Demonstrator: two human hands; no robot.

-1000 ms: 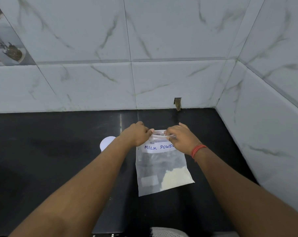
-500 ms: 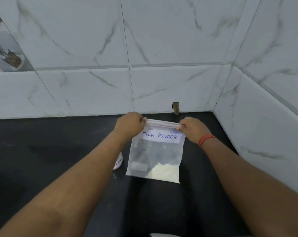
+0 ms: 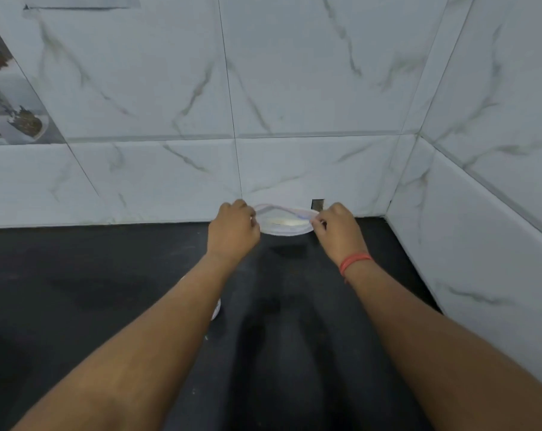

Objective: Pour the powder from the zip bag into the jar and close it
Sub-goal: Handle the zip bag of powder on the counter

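The zip bag (image 3: pixel 286 223) was held up off the black counter (image 3: pixel 76 290), close to the tiled back wall (image 3: pixel 294 88), with its mouth turned toward the camera, so that a pale streak of powder (image 3: pixel 283 222) showed inside the opening. The bag's long axis, its zip edge, ran left to right between the two hands. The left hand (image 3: pixel 234 233) was clenched on the left end of that edge and the right hand (image 3: pixel 338 233), with a red thread on the wrist, pinched the right end; both sat level, neither plainly nearer.

The jar could not be clearly made out. A small white rim (image 3: pixel 216 309) peeked from under the left forearm (image 3: pixel 157 331), near the middle of the counter and well nearer the person than the bag; it may have been the jar or its lid, but too little showed to tell.

If so, the coming move would likely call for bringing the bag back toward the body and leftward, then tipping one corner down over the opening. The counter lay bare around the hands, giving room on the left; on the right the side wall (image 3: pixel 481 244) closed in and the back wall stood just behind the bag.
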